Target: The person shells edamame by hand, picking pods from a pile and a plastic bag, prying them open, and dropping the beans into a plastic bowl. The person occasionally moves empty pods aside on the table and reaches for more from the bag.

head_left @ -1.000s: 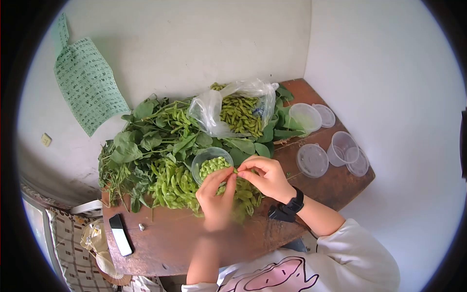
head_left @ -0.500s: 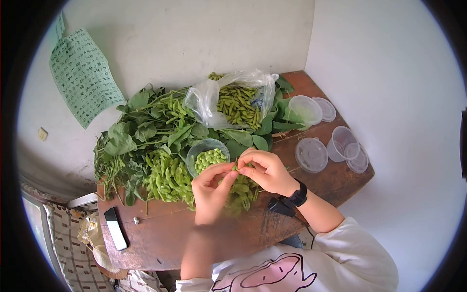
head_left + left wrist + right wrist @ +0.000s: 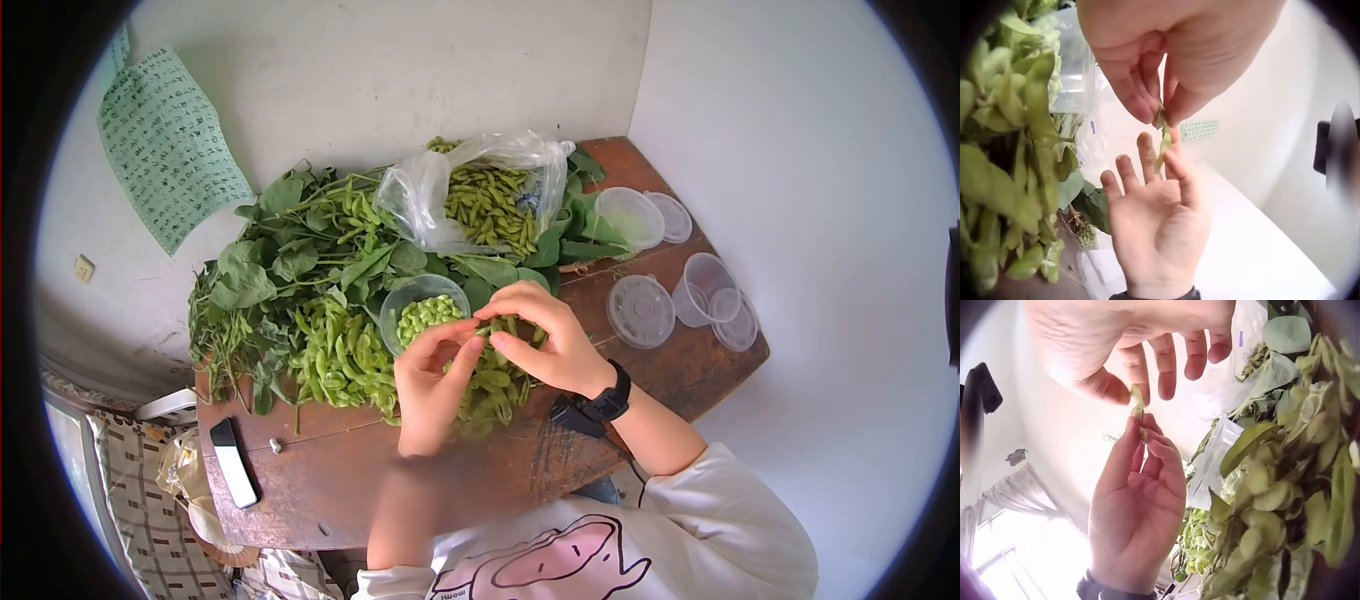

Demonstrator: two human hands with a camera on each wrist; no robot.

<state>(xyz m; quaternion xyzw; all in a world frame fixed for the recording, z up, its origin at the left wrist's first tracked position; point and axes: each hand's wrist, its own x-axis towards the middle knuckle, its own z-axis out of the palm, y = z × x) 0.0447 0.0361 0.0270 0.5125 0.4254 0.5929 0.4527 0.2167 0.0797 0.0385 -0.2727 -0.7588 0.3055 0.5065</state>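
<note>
The left hand [image 3: 430, 390] pinches one end of a small green pod [image 3: 1165, 141] between thumb and fingertips. At the pod's other end, the thumb and index finger of the right hand [image 3: 553, 345] hold it, while the remaining fingers are spread, as the right wrist view shows. Just behind the hands stands a clear round tub [image 3: 388, 313] with shelled green beans [image 3: 425, 315] in it. Loose pods [image 3: 340, 360] lie in a heap left of the left hand, and more are partly hidden beneath both hands.
Leafy stalks [image 3: 290, 255] cover the table's back left. Behind the tub is a plastic bag [image 3: 425, 205] of pods. Clear lids [image 3: 640, 311] and an empty tub [image 3: 700, 290] stand at the right, a phone [image 3: 234, 465] at the front left.
The right hand's fingers have loosened and spread around the pod, and the fingertips show more apart. The head view has tilted, so the table appears higher.
</note>
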